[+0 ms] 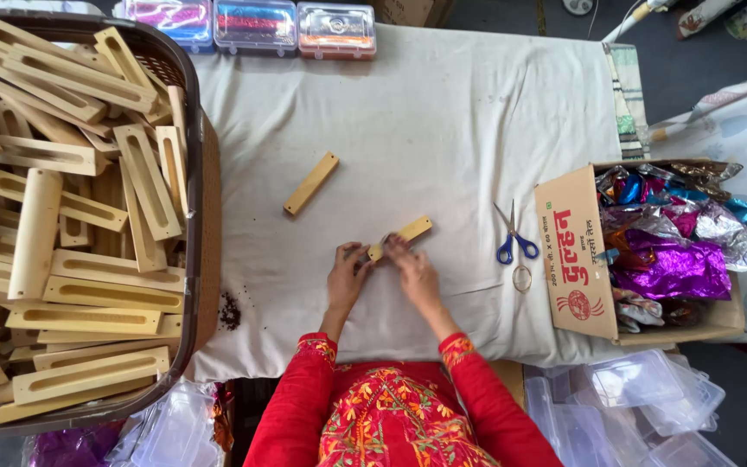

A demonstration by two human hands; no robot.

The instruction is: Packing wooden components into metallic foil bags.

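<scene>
A short pale wooden block (405, 234) lies angled on the white cloth (443, 121) in front of me. My left hand (347, 278) touches its near end with the fingertips. From the other side my right hand (415, 275) pinches that same end. A second, longer wooden block (311, 183) lies alone on the cloth, further from me and a little left. Both my sleeves are red with embroidery.
A large brown basket (196, 216) heaped with slotted wooden pieces fills the left. Blue-handled scissors (513, 235) and a small ring (522, 278) lie right of my hands. A cardboard box (574, 251) of shiny foil wrappers stands at right. Clear plastic cases (336, 28) line the far edge.
</scene>
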